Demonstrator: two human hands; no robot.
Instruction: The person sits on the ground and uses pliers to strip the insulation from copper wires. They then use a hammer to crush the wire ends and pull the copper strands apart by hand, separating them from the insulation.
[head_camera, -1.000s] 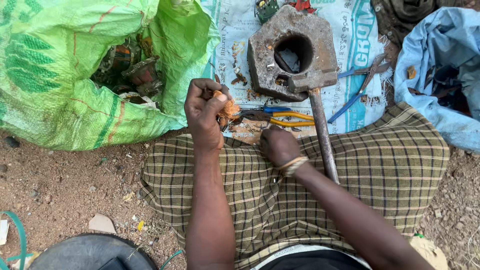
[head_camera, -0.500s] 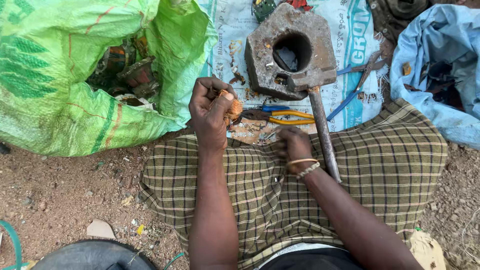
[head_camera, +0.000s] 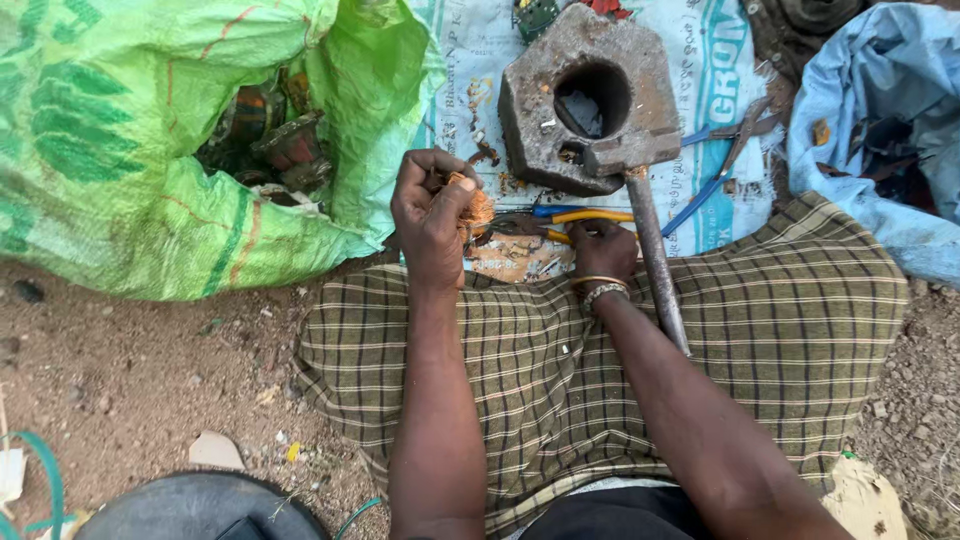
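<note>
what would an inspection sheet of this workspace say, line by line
surface: bare brown dirt ground; a printed white woven sack is spread flat as a mat.
job's things: small orange-brown copper wire bundle in the left hand; yellow-handled pliers under the right hand.
clutter: grey pitted metal block with a round hole, steel hammer, blue-handled pliers, green woven sack of scrap parts, light blue sack.
grip: left hand closed on the bundle; right hand on the yellow handles, grasp unclear.
cables: green cord at the lower left.
surroundings: black round rubber object; checked cloth over the lap.
</note>
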